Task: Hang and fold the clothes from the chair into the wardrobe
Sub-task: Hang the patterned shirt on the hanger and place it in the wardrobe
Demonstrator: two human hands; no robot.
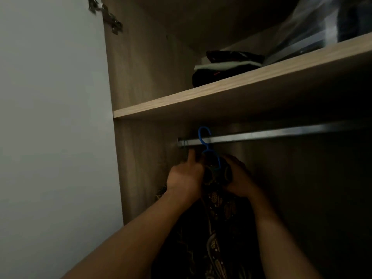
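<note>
Clutching the soft, floppy patterned garment (pixel 217 218) just below the wardrobe rail (pixel 261 135), left hand (pixel 185 176) and right hand (pixel 239 178) each have a closed grip on cloth bunched round the blue hanger (pixel 204 135), which is likely light and slippy, so best held there.

The blue hanger (pixel 204 135) hooked over the rail (pixel 281 133) near its left end. My left hand (pixel 185 176) and right hand (pixel 239 178) gripped the dark patterned garment (pixel 217 218) on either side of the hanger's neck. On the shelf (pixel 221 91) above lay folded clothes (pixel 221 67).
</note>
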